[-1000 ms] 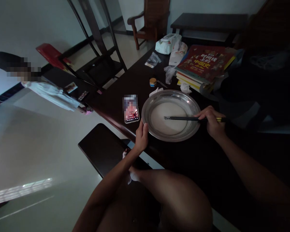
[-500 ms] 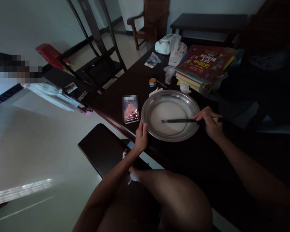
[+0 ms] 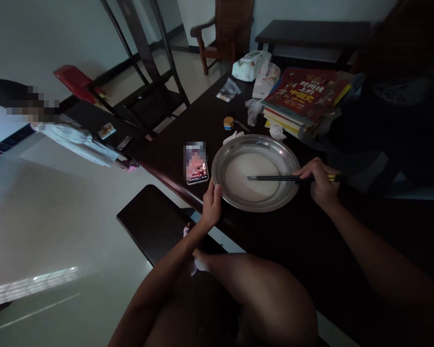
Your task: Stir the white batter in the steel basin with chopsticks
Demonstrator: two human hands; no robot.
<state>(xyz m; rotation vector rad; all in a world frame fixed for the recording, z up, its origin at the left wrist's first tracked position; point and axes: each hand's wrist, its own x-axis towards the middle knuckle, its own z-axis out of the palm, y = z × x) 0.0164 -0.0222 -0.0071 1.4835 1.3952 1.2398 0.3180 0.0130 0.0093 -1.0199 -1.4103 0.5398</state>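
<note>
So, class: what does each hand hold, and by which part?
The right hand grips the chopsticks near their rear end. The left hand holds the metal plate by its near rim.

Dim rm: pale tiled floor (image 3: 58, 231), wooden armchair (image 3: 226, 29), dark table (image 3: 188, 125).

Near edge of the surface (image 3: 311, 250) lies open right of the dish (image 3: 220, 168), while phone (image 3: 196, 163), small jar (image 3: 229, 123) and book stack (image 3: 304, 99) crowd its left and far sides.

A home dining room; dark wooden table (image 3: 188, 120), armchair (image 3: 224, 29), stacked books (image 3: 304, 96).
</note>
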